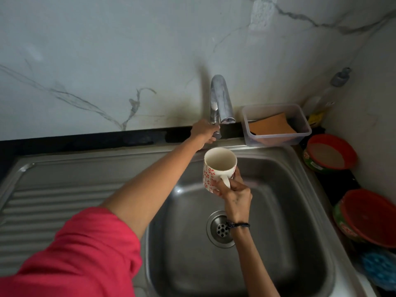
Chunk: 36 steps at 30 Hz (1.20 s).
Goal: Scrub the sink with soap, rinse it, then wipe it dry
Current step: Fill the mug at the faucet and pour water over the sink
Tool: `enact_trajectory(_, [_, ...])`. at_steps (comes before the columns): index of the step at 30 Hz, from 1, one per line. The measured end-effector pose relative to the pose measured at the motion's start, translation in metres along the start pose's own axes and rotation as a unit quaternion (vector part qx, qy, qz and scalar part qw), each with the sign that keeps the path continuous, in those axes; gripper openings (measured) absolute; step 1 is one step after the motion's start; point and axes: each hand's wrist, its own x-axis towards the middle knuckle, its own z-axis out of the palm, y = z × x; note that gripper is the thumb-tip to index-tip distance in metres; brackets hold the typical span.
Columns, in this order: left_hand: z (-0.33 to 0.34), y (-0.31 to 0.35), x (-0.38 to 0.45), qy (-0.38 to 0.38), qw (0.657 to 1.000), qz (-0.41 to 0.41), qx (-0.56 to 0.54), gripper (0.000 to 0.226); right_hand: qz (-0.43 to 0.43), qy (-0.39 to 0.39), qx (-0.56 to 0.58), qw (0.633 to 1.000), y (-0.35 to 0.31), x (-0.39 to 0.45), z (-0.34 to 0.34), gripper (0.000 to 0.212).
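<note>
The left hand grips the tap handle at its base. The right hand holds a patterned mug by its handle, just beneath the spout. The steel sink lies below both hands.

the person wears a loose pinkish-red sleeve on the left arm, its soft cloth bunched in broad folds and ending above the elbow, so the forearm beyond it is bare down to the left hand. the right arm shows no sleeve. just behind the right hand, around the wrist, sits a thin dark braided thread band with a small knot and short loose ends. no rings or watch show on either of the hands.
</note>
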Motion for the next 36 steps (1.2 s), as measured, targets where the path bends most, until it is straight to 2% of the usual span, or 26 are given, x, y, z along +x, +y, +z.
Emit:
enact_trajectory(3, [-0.002,-0.011,0.000,-0.005,0.993,-0.045,-0.106,0.023,0.003,-0.005,0.018,1.000,0.002,0.001,0.000,0.022])
enact_trajectory(5, [-0.005,-0.017,0.002,-0.019,0.979,-0.081,-0.187,0.024,0.012,-0.004,0.025,1.000,0.004,0.004,-0.001,0.020])
enact_trajectory(7, [-0.006,-0.021,0.000,-0.027,0.963,-0.109,-0.244,0.014,0.014,-0.007,0.013,1.000,0.007,0.006,-0.002,0.017])
enact_trajectory(10, [-0.004,-0.024,-0.003,-0.044,0.943,-0.139,-0.299,0.015,0.015,-0.009,-0.002,1.000,0.010,0.007,-0.004,0.028])
enact_trajectory(13, [-0.003,-0.024,-0.002,-0.046,0.939,-0.149,-0.307,0.020,0.014,0.001,-0.034,0.999,0.011,0.008,-0.008,0.044])
enact_trajectory(17, [-0.004,-0.025,0.002,-0.031,0.938,-0.153,-0.309,0.020,-0.004,0.012,-0.063,0.998,0.012,0.008,-0.009,0.043])
enact_trajectory(20, [-0.004,-0.025,0.002,-0.025,0.947,-0.147,-0.285,0.031,-0.004,0.010,-0.044,0.999,0.015,0.009,-0.009,0.027])
enact_trajectory(22, [-0.006,-0.023,0.001,-0.030,0.953,-0.145,-0.262,0.034,-0.004,0.009,-0.038,0.999,0.016,0.010,-0.008,0.041])
enact_trajectory(25, [-0.009,-0.020,-0.001,-0.038,0.958,-0.149,-0.243,0.028,0.003,0.017,-0.034,0.999,0.019,0.012,-0.009,0.050])
enact_trajectory(28, [-0.010,-0.020,-0.001,-0.041,0.957,-0.159,-0.238,0.021,0.002,0.018,-0.027,0.999,0.024,0.013,-0.009,0.050])
enact_trajectory(36, [-0.009,-0.025,0.006,-0.010,0.960,-0.169,-0.222,0.024,0.013,-0.003,-0.036,0.999,0.036,0.016,-0.008,0.051])
